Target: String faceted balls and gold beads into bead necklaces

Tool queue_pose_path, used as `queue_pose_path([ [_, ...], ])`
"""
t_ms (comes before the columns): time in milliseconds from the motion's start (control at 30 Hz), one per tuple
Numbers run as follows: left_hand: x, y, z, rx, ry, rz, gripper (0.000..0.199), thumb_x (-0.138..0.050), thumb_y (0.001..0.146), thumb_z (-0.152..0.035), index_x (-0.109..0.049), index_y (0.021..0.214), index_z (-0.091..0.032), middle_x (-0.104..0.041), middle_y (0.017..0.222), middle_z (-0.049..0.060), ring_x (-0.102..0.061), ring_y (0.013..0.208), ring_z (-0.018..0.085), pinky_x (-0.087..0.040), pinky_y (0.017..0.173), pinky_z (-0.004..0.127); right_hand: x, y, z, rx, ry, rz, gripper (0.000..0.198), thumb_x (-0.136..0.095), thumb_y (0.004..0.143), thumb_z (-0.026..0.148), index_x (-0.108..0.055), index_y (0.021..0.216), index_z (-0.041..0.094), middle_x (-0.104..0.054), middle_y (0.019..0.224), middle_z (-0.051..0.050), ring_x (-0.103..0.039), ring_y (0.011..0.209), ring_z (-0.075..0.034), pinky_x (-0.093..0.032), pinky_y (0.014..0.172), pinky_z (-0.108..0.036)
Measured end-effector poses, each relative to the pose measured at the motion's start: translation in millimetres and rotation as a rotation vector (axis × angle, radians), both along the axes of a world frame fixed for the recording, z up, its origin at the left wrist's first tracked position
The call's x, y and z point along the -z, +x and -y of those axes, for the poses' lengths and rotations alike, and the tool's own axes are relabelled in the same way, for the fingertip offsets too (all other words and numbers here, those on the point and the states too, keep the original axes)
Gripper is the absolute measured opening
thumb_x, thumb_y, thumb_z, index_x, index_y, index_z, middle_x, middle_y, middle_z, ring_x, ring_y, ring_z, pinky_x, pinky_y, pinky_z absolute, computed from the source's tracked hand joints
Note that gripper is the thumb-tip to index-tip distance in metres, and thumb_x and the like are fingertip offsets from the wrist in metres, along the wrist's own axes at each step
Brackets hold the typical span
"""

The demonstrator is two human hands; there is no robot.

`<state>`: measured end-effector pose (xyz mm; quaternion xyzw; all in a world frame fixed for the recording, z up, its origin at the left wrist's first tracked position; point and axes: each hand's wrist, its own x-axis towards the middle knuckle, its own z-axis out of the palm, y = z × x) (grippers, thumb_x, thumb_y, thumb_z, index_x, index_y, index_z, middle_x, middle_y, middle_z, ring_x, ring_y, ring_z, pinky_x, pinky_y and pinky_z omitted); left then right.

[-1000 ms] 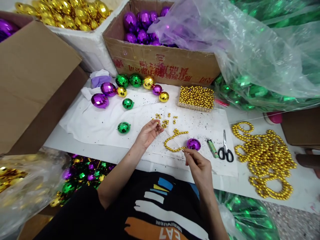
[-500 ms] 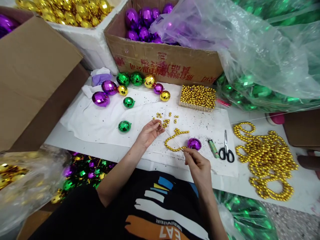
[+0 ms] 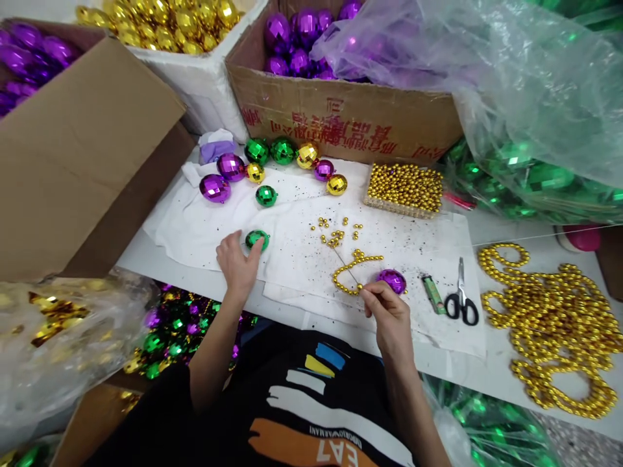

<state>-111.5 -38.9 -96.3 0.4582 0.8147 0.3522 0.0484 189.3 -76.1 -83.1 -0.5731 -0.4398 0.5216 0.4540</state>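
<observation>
My left hand (image 3: 238,264) reaches over a faceted green ornament ball (image 3: 256,240) on the white cloth. Its thumb and fingers are spread about the ball; the thumb overlaps the ball's right side, and a firm hold cannot be seen. With thumb and forefinger pinched, my right hand (image 3: 389,311) grips the lower end of a thin, straight, needle-like wire (image 3: 346,264), with a gold bead at the fingertips. A curved string of gold beads (image 3: 341,285) lies just beyond it. Beside that hand rests a purple ornament ball (image 3: 392,281).
Loose gold beads (image 3: 335,239) are scattered mid-cloth, below a clear box of gold beads (image 3: 405,188). Scissors (image 3: 461,298) and a green lighter (image 3: 433,295) lie right, near heaped gold bead strands (image 3: 559,318). Joined ornaments (image 3: 282,150) line the back, before a cardboard box (image 3: 341,113).
My left hand has let go of the wire's upper end and moved left to the green ball. My right hand keeps its pinch. The view has shifted slightly left.
</observation>
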Motion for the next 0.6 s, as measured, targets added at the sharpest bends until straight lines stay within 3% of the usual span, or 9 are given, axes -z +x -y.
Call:
queue_pose_path([
  [67,3.5,-1,-3,0.044,-0.099,0.017,0.042,-0.071,0.081,-0.046,-0.064,0.109,-0.016,-0.063,0.113,0.016,-0.051,0.118,0.037,-0.034,0.108,0.058,-2,-5,1,-0.052,-0.005,0.025,0.015,-0.070,0.083,0.035,-0.070,0.078,0.021,-0.050,0.071,0.001,-0.044,0.061,-0.011,-0.034,0.053,-0.025],
  [167,-1.7,11,-9,0.134,-0.003,0.240,0.046,-0.079,0.072,-0.043,-0.063,0.108,-0.019,-0.064,0.112,0.012,-0.054,0.114,0.033,-0.039,0.106,0.053,-6,-9,4,-0.082,-0.004,0.066,0.015,-0.069,0.084,0.035,-0.071,0.078,0.022,-0.052,0.072,0.001,-0.044,0.063,-0.012,-0.034,0.055,-0.026],
  [267,-13.7,22,-13,0.263,0.135,0.885,0.047,-0.081,0.070,-0.040,-0.062,0.108,-0.021,-0.065,0.112,0.009,-0.062,0.106,0.027,-0.050,0.096,0.044,-10,-7,7,-0.091,-0.007,0.072,0.015,-0.069,0.085,0.035,-0.071,0.079,0.022,-0.056,0.076,0.000,-0.046,0.065,-0.013,-0.035,0.058,-0.027],
  [333,-20.2,26,-16,0.306,0.137,1.352,0.040,-0.076,0.073,-0.041,-0.062,0.104,-0.020,-0.067,0.110,0.009,-0.066,0.099,0.025,-0.055,0.086,0.038,-14,-6,9,-0.106,-0.007,0.070,0.014,-0.068,0.085,0.035,-0.071,0.080,0.022,-0.057,0.077,0.000,-0.047,0.067,-0.013,-0.035,0.060,-0.027],
  [400,-23.0,30,-19,0.290,0.105,1.646,0.032,-0.070,0.078,-0.039,-0.063,0.100,-0.018,-0.068,0.107,0.011,-0.068,0.093,0.023,-0.056,0.076,0.033,-17,-6,11,-0.129,-0.002,0.080,0.013,-0.068,0.086,0.034,-0.071,0.080,0.023,-0.057,0.077,0.000,-0.048,0.069,-0.013,-0.036,0.062,-0.028],
  [600,-16.9,43,-27,0.214,0.065,1.868,0.023,-0.057,0.088,-0.031,-0.064,0.101,-0.014,-0.069,0.105,0.013,-0.068,0.084,0.018,-0.054,0.065,0.024,-22,-6,15,-0.189,0.044,0.134,0.014,-0.066,0.089,0.032,-0.071,0.080,0.023,-0.059,0.078,-0.001,-0.052,0.075,-0.015,-0.037,0.066,-0.028],
])
